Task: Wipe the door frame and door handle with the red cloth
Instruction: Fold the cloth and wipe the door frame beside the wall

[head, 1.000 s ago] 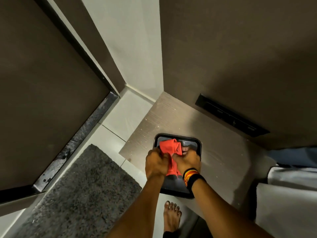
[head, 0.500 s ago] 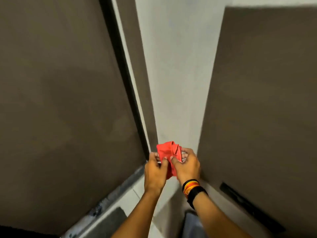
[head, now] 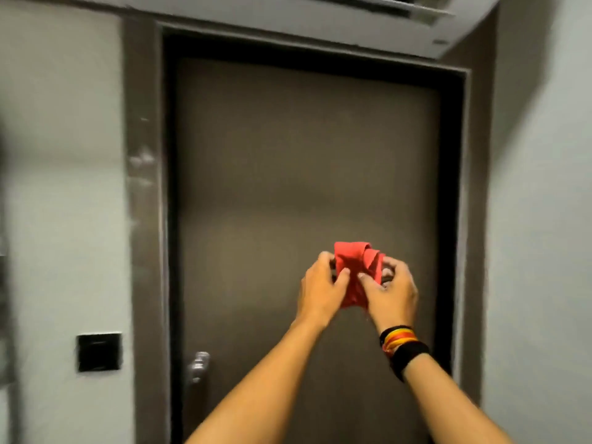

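Note:
A bunched red cloth [head: 355, 267] is held up in front of a closed dark brown door [head: 288, 171]. My left hand [head: 322, 288] pinches its left side and my right hand [head: 389, 291], with coloured bands on the wrist, grips its right side. A grey-brown door frame [head: 142, 203] runs up the left, across the top and down the right of the door. The silver door handle [head: 198, 366] sits low on the door's left edge, well below and left of my hands. The cloth touches neither frame nor handle.
A black switch plate [head: 99, 351] is on the pale wall left of the frame. A white ceiling unit [head: 368, 24] overhangs the top of the door. Pale wall [head: 541, 219] stands to the right.
The view has swung up from the floor and corner to face the whole door. Both hands have kept hold of the red cloth, lifted with it.

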`<state>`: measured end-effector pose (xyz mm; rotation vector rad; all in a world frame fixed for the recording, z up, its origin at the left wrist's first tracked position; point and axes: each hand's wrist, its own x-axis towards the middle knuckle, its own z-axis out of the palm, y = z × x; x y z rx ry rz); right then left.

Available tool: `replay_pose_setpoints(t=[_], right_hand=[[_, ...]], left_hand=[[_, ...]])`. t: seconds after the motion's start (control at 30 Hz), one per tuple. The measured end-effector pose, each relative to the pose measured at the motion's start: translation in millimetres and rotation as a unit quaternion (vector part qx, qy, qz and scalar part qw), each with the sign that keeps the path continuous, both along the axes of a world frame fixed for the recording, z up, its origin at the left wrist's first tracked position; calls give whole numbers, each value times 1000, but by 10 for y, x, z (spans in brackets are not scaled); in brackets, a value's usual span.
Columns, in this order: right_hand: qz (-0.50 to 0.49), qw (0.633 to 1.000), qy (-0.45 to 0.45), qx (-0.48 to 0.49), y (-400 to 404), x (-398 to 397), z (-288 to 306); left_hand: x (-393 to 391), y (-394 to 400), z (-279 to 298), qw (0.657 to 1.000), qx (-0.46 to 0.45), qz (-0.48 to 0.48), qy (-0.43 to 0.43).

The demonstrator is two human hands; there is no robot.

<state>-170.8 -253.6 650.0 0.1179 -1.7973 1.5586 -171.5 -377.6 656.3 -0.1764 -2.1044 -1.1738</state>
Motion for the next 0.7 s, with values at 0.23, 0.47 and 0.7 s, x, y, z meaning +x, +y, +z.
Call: replay_pose_setpoints(t=[0.23,0.47,0.7], right_hand=[[124,990,68,21,-1973,468,780],[204,977,36,59,-3404,693,347],[198,977,-57,61,-4011,444,-404]], left_hand=[[880,-2026,822,984,-41,161,59],[1347,-3351,419,965,-21,258,-37],[1104,-4002,-207,963,-13,254,-89]])
